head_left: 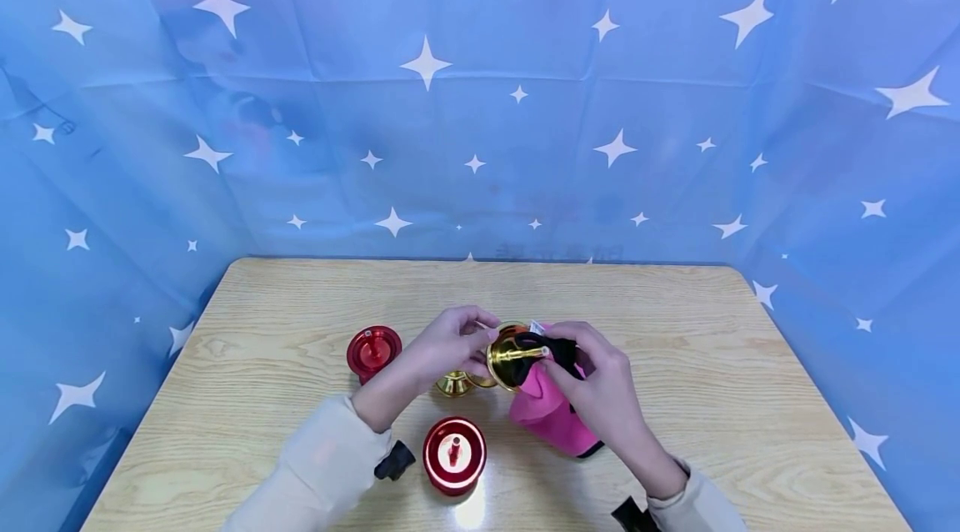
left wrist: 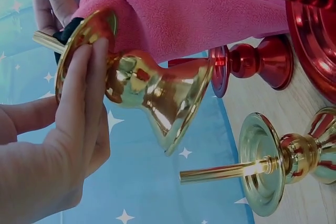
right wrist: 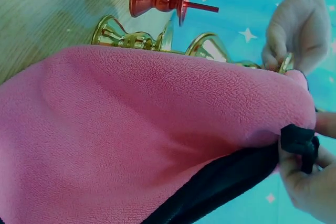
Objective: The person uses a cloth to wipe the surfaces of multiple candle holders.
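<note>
My left hand point(head_left: 456, 340) holds a shiny gold candlestick point(left wrist: 157, 93) by its dish, fingers laid along the rim. The candlestick is tilted in the air, its thin spike toward my right hand point(head_left: 597, 382). That hand grips a pink towel point(head_left: 555, 424) with black edging and works a black part of it at the dish, around the base of the spike. Most of the towel hangs down below my right hand; in the right wrist view its fuzzy side covers much of the gold candlestick.
Another gold candlestick point(left wrist: 262, 166) stands upright on the wooden table point(head_left: 675, 432), just beyond my left wrist. One red candlestick point(head_left: 373, 355) is left of my left forearm, and a second red candlestick point(head_left: 454, 461) stands nearer the front. A blue starry curtain point(head_left: 525, 123) hangs behind the table.
</note>
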The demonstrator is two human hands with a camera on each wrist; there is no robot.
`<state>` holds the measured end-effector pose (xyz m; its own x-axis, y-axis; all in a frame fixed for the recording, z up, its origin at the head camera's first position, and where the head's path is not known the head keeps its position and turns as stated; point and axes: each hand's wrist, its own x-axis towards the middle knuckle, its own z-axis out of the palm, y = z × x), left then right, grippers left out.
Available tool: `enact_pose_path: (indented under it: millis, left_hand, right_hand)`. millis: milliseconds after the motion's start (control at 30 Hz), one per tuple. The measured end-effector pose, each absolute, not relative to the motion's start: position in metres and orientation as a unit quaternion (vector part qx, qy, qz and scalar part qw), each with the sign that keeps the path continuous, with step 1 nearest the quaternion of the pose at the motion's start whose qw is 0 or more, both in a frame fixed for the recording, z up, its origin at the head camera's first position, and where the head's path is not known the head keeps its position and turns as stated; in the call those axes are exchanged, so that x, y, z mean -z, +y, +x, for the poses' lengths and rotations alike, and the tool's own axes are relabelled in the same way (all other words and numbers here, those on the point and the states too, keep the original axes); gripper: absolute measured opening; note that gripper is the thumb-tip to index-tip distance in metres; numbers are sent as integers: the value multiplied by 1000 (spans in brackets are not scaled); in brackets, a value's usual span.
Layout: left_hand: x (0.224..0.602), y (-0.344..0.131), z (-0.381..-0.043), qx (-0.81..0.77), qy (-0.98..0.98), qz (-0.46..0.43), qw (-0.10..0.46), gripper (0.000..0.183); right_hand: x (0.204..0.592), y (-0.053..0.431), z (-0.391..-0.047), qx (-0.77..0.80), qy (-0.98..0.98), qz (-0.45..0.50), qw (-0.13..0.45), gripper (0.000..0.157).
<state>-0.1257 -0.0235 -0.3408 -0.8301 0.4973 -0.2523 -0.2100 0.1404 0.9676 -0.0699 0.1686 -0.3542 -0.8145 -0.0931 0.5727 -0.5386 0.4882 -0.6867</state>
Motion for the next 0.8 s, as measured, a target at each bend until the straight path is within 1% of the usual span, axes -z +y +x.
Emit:
enact_pose_path:
  millis: [100,300,433,533,700,800]
  left_hand:
    - [340,-23,-126,-645,705,110,276,26]
    - [342,-23,-126,-627,722,126,264,18]
    - [342,-23,-126,-596,746,144,258,16]
    - [341,-23,-126,-569,760,171,263,15]
    - [341,-22,-126,-554,752,208,290,14]
    - [340,-24,-126,-567,740,202,302,13]
  right_hand:
    - [354,169,-70,-471,-829,190,234,41]
    - [353,170,-69,-468,-830,199,228,43]
    - [352,171,-71,-449,-835,217,233,45]
    - [351,171,-74,-430,-834,251,237,45]
    - [349,170,-81,-393,-815,349,244,46]
    - [347,172,-84,-385,-811,363,251,43]
